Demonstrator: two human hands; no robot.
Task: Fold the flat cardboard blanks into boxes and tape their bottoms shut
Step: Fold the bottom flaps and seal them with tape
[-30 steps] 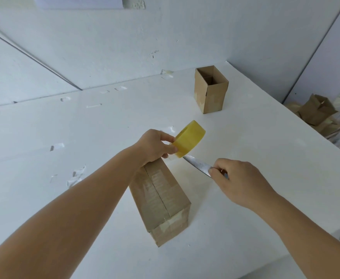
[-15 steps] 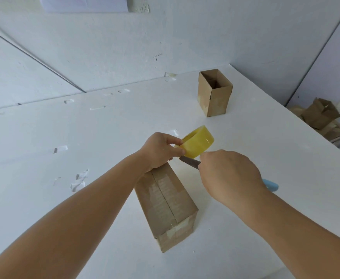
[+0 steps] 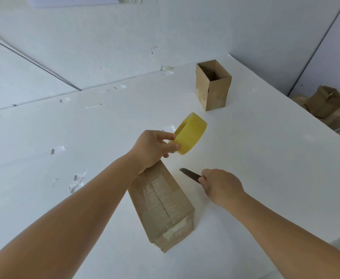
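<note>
Box (image 3: pixel 161 206) upside down on the bench (image 3: pixel 265 178), near the front edge, taped bottom facing up. Two flaps meeting along a centre seam, clear tape running over the seam and folding down onto the near end wall. Far end of box hidden behind the left wrist.

Left hand (image 3: pixel 153 148) raised just above the far end of the box, gripping a yellow tape roll (image 3: pixel 191 133): thumb on the outer face, fingers curled into the core. Roll tilted, held clear of the bench. Cannot tell whether a strand of tape runs from roll to box.

Right hand (image 3: pixel 219 186) just right of the box, apart from it, fingers curled round the handle of a knife (image 3: pixel 190 175). Dark blade sticking out toward the left hand, tip pointing up and left, in the gap between roll and box. Handle hidden inside the fist.

Second box (image 3: pixel 213 85) upright near the far right corner of the bench, well apart from the hands, top open, tape patches on its lower side walls.

Scraps of tape (image 3: pixel 78 181) stuck to the bench at left, more bits scattered along the far edge by the wall (image 3: pixel 124 47).

Pile of brown boxes (image 3: pixel 326 105) off the bench at far right, lower down, jumbled together.
</note>
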